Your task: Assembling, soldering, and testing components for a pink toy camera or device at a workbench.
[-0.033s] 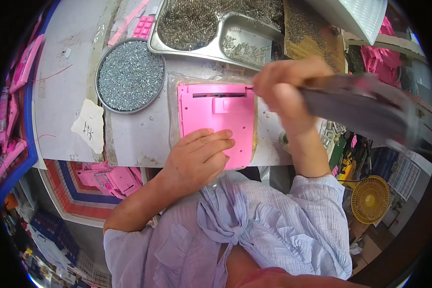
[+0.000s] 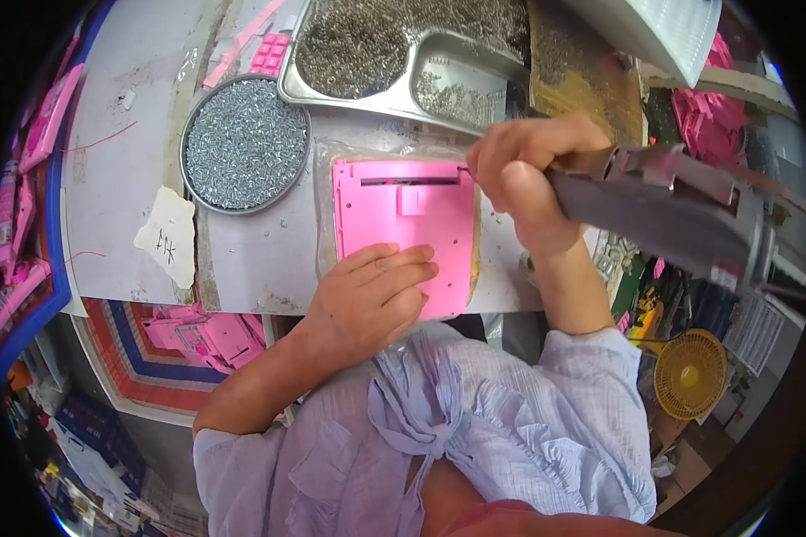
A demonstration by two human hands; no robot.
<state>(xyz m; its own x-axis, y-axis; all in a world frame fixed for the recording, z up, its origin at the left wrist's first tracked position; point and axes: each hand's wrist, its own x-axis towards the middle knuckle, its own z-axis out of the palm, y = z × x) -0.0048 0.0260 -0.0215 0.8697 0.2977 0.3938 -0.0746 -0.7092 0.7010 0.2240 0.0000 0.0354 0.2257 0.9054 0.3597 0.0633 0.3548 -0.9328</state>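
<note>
A pink plastic casing (image 2: 412, 234) lies flat on the bench in front of me, on a pad wrapped in clear plastic. It has a long dark slot near its far edge, a raised block below that and several small screw holes. My left hand (image 2: 372, 291) rests on its near part, fingers stretched out and pressing on the surface. My right hand (image 2: 537, 174) is wrapped round an electric screwdriver (image 2: 649, 210) with a dark grey body, held slanting. Its thin bit points at the casing's far right corner; whether it sits on a screw is hidden by my fingers.
A round dish of small silvery screws (image 2: 246, 143) stands left of the casing. Behind is a metal tray (image 2: 457, 73) with small metal parts. Torn paper (image 2: 167, 234) lies at left. More pink casings (image 2: 210, 336) are in a striped box below; a yellow fan (image 2: 690, 374) stands lower right.
My right hand and the screwdriver have shifted slightly to the left, and the tool looks less blurred. My left hand and the casing have hardly moved.
</note>
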